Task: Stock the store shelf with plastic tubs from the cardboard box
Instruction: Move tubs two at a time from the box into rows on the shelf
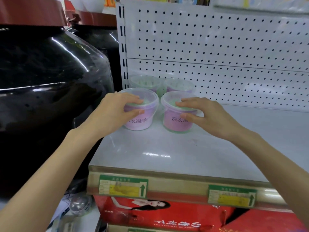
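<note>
Two clear plastic tubs with pink labels stand side by side on the white shelf [184,148], near its back left corner. My left hand [115,108] grips the left tub [142,121] over its lid, thumb on the front wall. My right hand [205,113] holds the right tub [175,123] the same way, fingers on the lid and thumb on the side. Behind them, against the pegboard, stand two more tubs [143,82] [179,85]. The cardboard box is out of view.
A white pegboard back panel [217,47] closes the shelf behind. A large dark glossy jar with a red lid [50,72] stands left of the shelf. Green and yellow price tags [123,185] line the shelf's front edge, above red packaged goods [167,216].
</note>
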A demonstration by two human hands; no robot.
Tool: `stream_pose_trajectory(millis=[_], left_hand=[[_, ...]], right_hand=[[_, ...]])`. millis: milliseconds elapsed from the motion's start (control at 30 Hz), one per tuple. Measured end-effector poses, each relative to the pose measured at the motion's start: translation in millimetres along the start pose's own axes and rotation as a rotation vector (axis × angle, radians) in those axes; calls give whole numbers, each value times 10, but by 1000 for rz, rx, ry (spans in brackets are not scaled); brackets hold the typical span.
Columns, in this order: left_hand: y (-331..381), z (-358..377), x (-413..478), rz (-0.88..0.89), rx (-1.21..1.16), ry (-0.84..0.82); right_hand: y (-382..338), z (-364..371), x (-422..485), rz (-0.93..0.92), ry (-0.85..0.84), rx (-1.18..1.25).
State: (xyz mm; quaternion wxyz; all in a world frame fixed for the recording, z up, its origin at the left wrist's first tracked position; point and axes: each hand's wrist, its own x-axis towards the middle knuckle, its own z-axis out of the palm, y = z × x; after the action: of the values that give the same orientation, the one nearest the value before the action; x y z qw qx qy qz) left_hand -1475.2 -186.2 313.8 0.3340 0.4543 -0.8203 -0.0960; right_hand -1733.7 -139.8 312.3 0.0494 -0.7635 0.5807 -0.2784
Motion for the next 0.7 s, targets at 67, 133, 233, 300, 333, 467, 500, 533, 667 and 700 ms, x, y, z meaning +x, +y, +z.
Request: stream_pose_trajectory(millis=[67, 133, 233, 300, 333, 467, 500, 533, 667, 700], left_hand=[[-12, -5, 16, 13, -28, 12], [-31, -13, 40, 19, -46, 1], [-59, 12, 69, 41, -62, -1], [-83, 41, 68, 59, -70, 9], [-92, 52, 64, 66, -77, 13], [-111, 62, 49, 70, -106, 24], [-110, 65, 49, 73, -109, 26], [-107, 68, 49, 76, -110, 28], [-129, 89, 44, 86, -121, 47], [-139, 93, 43, 89, -123, 51]], right_hand=[[8, 6, 3, 17, 15, 24], [20, -20, 7, 37, 2, 59], [22, -18, 10, 59, 8, 55], [6, 36, 5, 80, 62, 17], [-7, 68, -3, 86, 96, -12], [-32, 105, -3, 96, 125, -39], [-26, 89, 1, 103, 114, -18], [-18, 72, 1, 108, 104, 2], [0, 63, 0, 112, 83, 29], [0, 64, 0, 113, 84, 30]])
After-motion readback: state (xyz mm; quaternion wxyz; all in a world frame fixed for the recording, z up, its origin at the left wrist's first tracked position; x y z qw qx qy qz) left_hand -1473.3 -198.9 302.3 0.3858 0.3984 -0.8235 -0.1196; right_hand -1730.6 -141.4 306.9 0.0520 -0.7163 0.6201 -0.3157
